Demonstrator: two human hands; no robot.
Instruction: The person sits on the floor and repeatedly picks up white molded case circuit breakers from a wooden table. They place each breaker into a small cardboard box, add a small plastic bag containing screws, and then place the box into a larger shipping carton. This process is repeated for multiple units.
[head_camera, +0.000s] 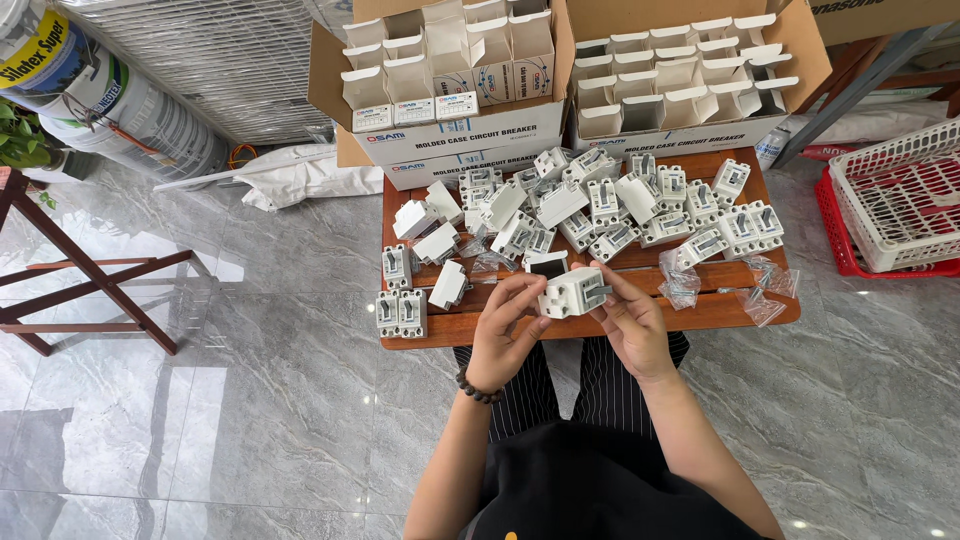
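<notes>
Both of my hands hold one white circuit breaker (572, 292) over the near edge of a small wooden table (620, 322). My left hand (505, 330) grips its left side, with a dark bead bracelet on the wrist. My right hand (632, 325) pinches its right side near a small grey lever. Several more white breakers (610, 205) lie piled across the table, and small clear plastic bags (682, 280) lie to the right of my hands.
Two open cardboard boxes (450, 90) (690, 85) of small white cartons stand behind the table. A white basket (905, 195) in a red crate sits at right. A wooden stool frame (80, 290) and buckets (90, 90) stand at left on the grey tile floor.
</notes>
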